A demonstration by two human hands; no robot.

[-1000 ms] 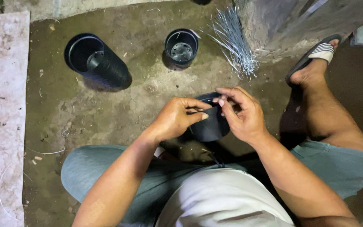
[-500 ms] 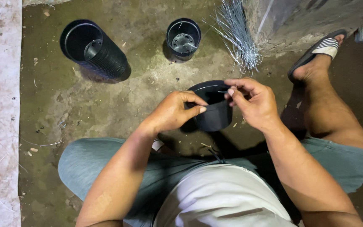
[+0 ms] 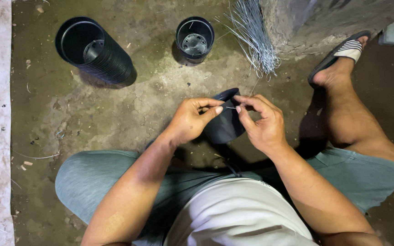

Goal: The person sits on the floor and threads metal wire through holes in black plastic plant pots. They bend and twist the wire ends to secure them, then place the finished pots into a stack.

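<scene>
Both hands have drawn closer since a moment ago: the left hand [image 3: 191,119] and right hand [image 3: 261,123] are pinching a thin wire [image 3: 230,108] over the black pot [image 3: 226,123]. Beyond that pot, a wire bundle [image 3: 251,36], single pot [image 3: 195,39] and pot stack [image 3: 94,49] are lying on the ground.

left hand [image 3: 191,119] and right hand [image 3: 261,123] pinching thin wire [image 3: 230,108], black pot [image 3: 225,123] between

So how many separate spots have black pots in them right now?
3: a lying stack of pots top left, number inside unclear; a single upright pot top centre; one pot between the left hand and right hand.
</scene>
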